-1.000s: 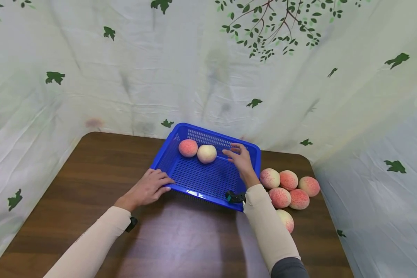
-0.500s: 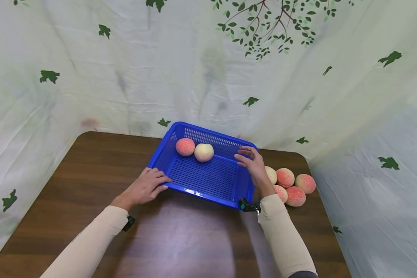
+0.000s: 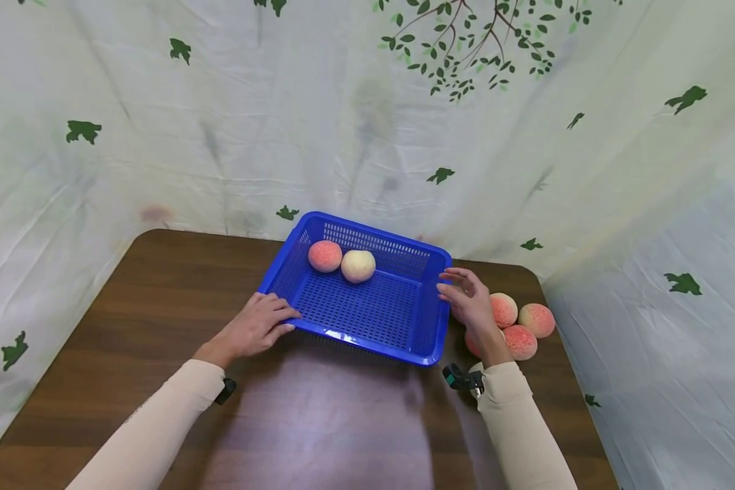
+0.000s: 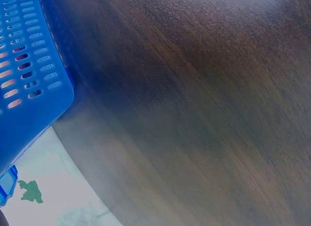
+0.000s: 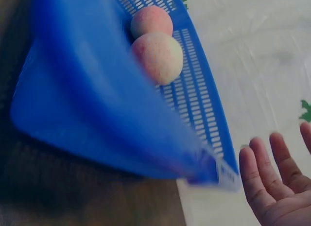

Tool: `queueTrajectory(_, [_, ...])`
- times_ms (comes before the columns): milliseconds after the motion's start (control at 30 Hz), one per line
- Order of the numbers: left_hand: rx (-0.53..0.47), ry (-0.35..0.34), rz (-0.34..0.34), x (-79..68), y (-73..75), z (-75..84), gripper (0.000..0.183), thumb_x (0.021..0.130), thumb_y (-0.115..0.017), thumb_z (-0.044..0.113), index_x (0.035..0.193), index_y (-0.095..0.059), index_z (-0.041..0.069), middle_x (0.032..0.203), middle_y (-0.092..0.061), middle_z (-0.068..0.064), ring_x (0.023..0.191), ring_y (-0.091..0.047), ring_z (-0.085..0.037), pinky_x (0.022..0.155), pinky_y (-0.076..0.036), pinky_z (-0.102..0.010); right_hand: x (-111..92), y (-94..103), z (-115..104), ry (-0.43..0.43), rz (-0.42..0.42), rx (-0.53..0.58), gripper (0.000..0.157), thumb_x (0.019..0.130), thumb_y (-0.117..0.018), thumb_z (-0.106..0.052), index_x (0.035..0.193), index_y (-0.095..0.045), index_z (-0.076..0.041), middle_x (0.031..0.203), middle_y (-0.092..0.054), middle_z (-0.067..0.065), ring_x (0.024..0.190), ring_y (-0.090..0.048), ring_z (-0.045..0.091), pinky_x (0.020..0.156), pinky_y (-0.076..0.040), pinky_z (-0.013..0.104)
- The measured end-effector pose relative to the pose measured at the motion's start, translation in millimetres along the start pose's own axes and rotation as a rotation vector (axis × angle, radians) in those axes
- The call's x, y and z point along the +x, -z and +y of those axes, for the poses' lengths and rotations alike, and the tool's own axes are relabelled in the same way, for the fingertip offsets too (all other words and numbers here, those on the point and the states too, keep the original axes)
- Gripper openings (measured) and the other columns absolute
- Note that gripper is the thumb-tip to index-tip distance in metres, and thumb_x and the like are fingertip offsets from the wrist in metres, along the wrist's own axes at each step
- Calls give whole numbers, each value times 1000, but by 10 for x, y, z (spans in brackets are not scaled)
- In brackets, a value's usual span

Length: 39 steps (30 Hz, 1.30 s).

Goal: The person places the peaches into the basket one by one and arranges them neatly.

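Brown table (image 3: 318,429), leaf-print cloth (image 3: 306,122) behind; left hand (image 3: 259,326) relaxed on the blue basket (image 3: 367,309), right hand (image 3: 474,305) spread beside it.

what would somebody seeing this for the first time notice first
Probably the bright blue basket toward the far edge of the table, with a reddish peach and a paler one in its far left part. Next, the cluster of peaches on the right, partly hidden by the right hand.

Glossy plastic forms the basket (image 3: 361,309); peaches (image 3: 358,266) look matt and grainy, the wood-grain desk (image 3: 177,292) shiny, the backdrop (image 3: 318,122) creased, cloth-like.
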<state>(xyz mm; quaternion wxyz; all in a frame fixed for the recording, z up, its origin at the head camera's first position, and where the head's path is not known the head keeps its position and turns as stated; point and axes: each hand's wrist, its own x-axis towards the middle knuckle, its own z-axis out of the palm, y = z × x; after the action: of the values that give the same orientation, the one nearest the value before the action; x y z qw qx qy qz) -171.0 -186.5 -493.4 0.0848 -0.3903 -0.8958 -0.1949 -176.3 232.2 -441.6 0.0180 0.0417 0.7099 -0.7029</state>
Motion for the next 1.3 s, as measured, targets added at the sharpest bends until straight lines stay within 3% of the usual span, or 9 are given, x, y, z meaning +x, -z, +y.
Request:
queueTrajectory(133, [0, -6, 12, 10, 2, -2, 16, 90, -66, 19, 105, -71, 14, 97, -65, -1, 93, -53, -22, 84, -35, -43, -96, 134, 35, 29, -7, -4, 50, 91, -68, -16, 133, -45, -1, 132, -50, 19, 105, -62, 13, 86, -51, 30])
queueTrajectory(267, [-5, -4, 7, 37, -6, 10, 17, 90, -66, 20, 106, -71, 14, 99, -65, -1, 94, -53, -23, 85, -35, -44, -191, 316, 103, 88, -19, 26, 51, 91, -67, -8, 132, -41, 7, 130, -49, 24, 108, -60, 17, 90, -50, 32])
queueTrajectory(400, [-7, -1, -4, 69, -9, 21, 18, 91, -65, 21, 107, -70, 14, 100, -65, -2, 96, -53, -23, 85, -35, -44, -293, 519, 206, 147, -43, 17, 44, 91, -64, 1, 128, -43, 11, 121, -58, 16, 106, -62, 17, 87, -50, 28])
queueTrajectory(567, [-5, -6, 7, 73, 1, 19, 17, 90, -65, 20, 105, -71, 14, 99, -65, -2, 95, -53, -23, 85, -35, -44, -429, 713, 343, 173, -56, 67, 33, 89, -61, 9, 121, -52, 7, 109, -64, 3, 103, -63, 17, 84, -51, 26])
queueTrajectory(833, [1, -25, 24, 49, -5, 0, 17, 89, -66, 18, 105, -70, 14, 98, -65, -1, 93, -53, -23, 84, -34, -43, -650, 897, 545, 253, -2, 141, 31, 86, -58, 17, 116, -48, 18, 104, -67, 8, 97, -66, 18, 82, -52, 27])
queueTrajectory(1033, [-5, -29, 30, 32, 8, -6, 17, 88, -67, 17, 104, -70, 14, 97, -65, -2, 92, -53, -23, 84, -34, -43, -749, 1002, 690, 327, 8, 180, 27, 86, -56, 20, 112, -50, 20, 105, -63, 8, 98, -65, 18, 83, -52, 27])
queueTrajectory(1300, [2, -22, 28, 18, -17, -3, 17, 89, -66, 17, 104, -70, 13, 97, -65, -2, 92, -53, -24, 83, -34, -44, -902, 1028, 855, 280, 151, 167, 27, 84, -58, 21, 110, -57, 14, 98, -67, 4, 90, -66, 15, 79, -52, 23])
